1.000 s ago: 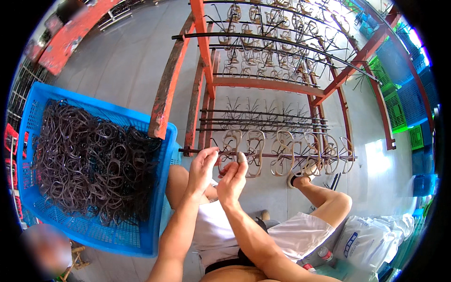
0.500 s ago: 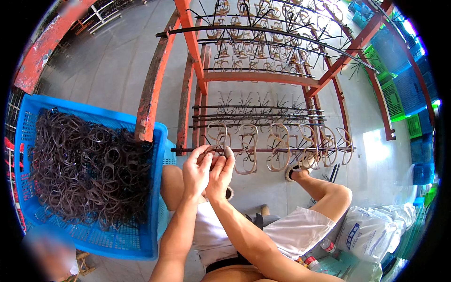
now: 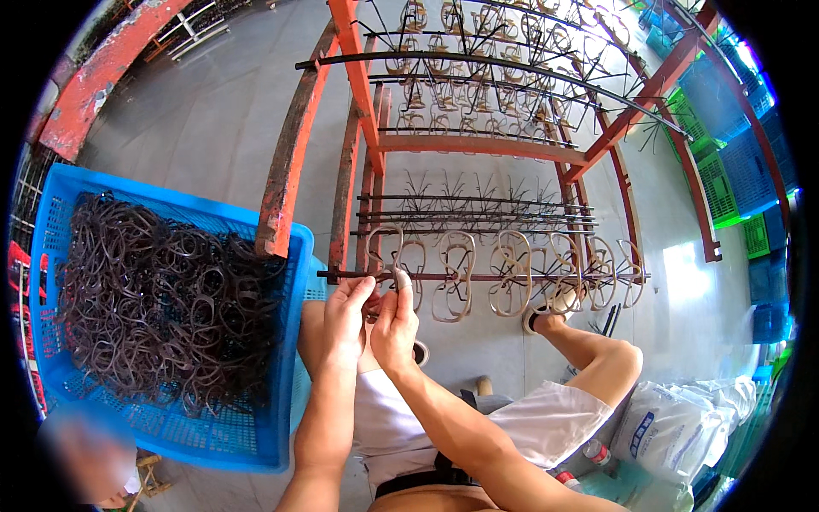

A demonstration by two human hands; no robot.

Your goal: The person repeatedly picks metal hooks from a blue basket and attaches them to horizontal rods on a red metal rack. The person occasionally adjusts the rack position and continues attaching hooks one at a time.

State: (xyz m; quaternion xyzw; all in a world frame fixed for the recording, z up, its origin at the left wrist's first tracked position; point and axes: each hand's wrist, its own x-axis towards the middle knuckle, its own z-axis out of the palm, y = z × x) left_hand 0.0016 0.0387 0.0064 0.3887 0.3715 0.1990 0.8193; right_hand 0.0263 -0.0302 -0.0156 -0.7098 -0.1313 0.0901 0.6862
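Observation:
A dark rod (image 3: 486,276) runs crosswise before me, with several pale brown figure-eight frames (image 3: 457,275) hung on it, shaped like eyeglass fronts. At the rod's left end, my left hand (image 3: 343,322) and my right hand (image 3: 394,331) work close together, fingers pinched. Between them stands another figure-eight frame (image 3: 386,229), its upper loop rising above the rod. The fingers cover its lower loop. My right thumb and fingers grip it near the middle; the left fingertips press on it just beside, partly hiding the contact.
A blue plastic basket (image 3: 294,341) full of tangled dark loops (image 3: 171,299) stands at my left. An orange metal rack (image 3: 478,147) ahead carries rods with more hung frames. White bags (image 3: 674,427) lie at the lower right. Another person (image 3: 85,456) shows at the lower left.
The view has shifted slightly, moving the scene right. My hands have drawn a little apart and lower, and the frame between them is tilted differently.

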